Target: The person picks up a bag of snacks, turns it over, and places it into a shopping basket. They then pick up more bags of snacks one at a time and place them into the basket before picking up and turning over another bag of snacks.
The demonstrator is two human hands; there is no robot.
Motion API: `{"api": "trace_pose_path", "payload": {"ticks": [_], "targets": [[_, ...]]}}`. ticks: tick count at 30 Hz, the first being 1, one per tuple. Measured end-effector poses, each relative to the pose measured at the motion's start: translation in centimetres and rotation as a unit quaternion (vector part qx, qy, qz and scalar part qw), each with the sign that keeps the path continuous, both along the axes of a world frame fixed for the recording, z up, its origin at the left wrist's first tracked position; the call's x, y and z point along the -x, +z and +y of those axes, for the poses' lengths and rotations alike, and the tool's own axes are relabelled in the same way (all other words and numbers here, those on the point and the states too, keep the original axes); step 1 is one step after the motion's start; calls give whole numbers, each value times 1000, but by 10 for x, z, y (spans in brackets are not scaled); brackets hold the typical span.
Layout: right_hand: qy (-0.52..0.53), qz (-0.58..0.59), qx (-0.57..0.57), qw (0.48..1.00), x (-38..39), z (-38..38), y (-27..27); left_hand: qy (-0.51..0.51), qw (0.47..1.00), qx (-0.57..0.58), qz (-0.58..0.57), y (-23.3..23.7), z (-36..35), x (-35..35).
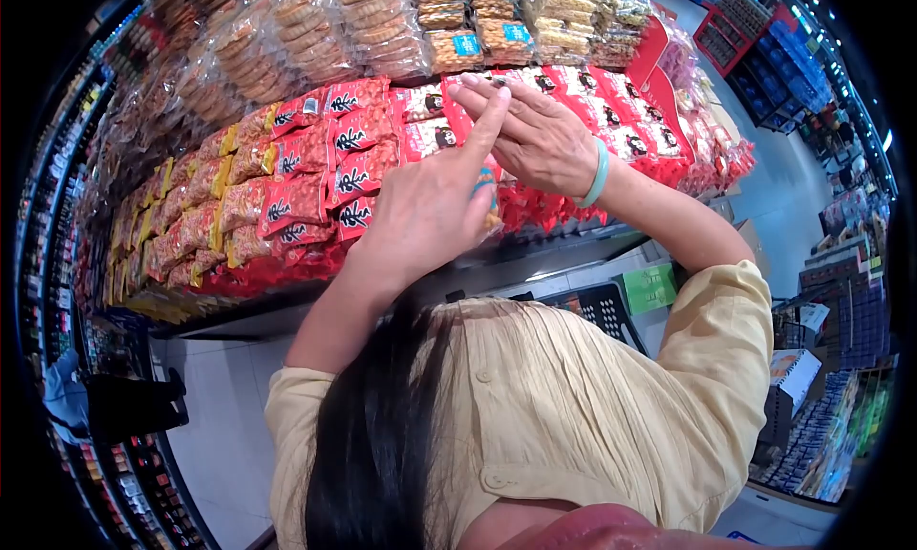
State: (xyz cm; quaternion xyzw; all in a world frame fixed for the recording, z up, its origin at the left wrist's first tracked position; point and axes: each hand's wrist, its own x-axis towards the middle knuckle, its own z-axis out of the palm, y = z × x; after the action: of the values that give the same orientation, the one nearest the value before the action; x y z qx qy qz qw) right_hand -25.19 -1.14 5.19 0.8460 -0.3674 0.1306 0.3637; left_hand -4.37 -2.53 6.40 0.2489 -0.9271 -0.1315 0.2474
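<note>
My left hand (425,211) is in front of the snack display, index finger stretched out and the other fingers curled. Under its thumb side shows part of a small packet (488,189) with blue and orange print and a clear edge; most of it is hidden by the hand. My right hand (540,141) wears a pale green bangle (597,172). Its fingers are straight, and the left index fingertip overlaps them. Below and around both hands lie red snack bags (365,141) with black lettering and red-and-white bags (626,110).
Clear-wrapped round crackers (304,32) and other clear packs (568,20) are stacked at the back. Yellow-and-red bags (196,215) fill the display's left side. A dark crate (604,311) with a green card (651,287) is near my right elbow. Shelving lines both sides.
</note>
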Motion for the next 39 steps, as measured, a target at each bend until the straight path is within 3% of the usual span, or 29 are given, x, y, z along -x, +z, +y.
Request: {"api": "trace_pose_path", "payload": {"ticks": [23, 39], "targets": [[-56, 40, -13, 998, -8, 4, -11, 8, 1000, 18, -1, -11, 0, 4], [-64, -20, -43, 997, -9, 7, -14, 22, 999, 38, -21, -14, 3, 8]]}}
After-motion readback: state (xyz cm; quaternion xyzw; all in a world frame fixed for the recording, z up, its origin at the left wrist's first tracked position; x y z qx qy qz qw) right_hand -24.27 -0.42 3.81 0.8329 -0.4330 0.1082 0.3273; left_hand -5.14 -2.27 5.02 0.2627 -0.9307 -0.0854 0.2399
